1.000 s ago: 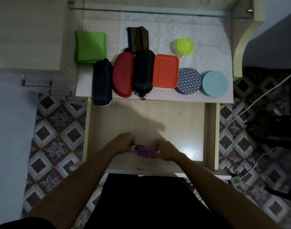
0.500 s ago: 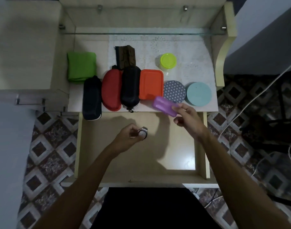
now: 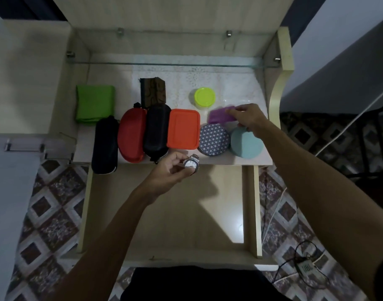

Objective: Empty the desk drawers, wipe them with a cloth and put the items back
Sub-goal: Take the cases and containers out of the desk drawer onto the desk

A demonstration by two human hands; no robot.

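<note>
Right hand: the right hand [image 3: 249, 118] reaches over the desk top [image 3: 240, 92] and pinches one end of a small purple case [image 3: 219, 115].
Purple case: it is at the back of the round patterned tin [image 3: 214, 140] and just right of the orange box [image 3: 183, 129]. I cannot tell if it sits on the desk top or is a little above it.
Left hand: the left hand [image 3: 172, 172] is over the front edge of the desk top, with its fingers curled around a silver watch [image 3: 191, 164].
Watch: its white face looks up, and the metal band sticks out past the fingers.
Drawer: the drawer [image 3: 86, 209] is pulled out wide under the arms, and its pale wood floor shows.
Front row on the desk: from left to right lie a black case [image 3: 104, 144], a red case [image 3: 131, 135], another black case [image 3: 156, 131], the orange box, the round patterned tin and a light blue round tin [image 3: 247, 144]. They lie close side by side.
Back row: a folded green cloth [image 3: 95, 104] lies at the left, a dark brown pouch [image 3: 152, 91] sits behind the cases, and a jar with a yellow-green lid [image 3: 204, 97] stands behind the orange box.
Floor: the tiles have a diamond pattern, and a white cord [image 3: 273, 216] runs along the right side.
</note>
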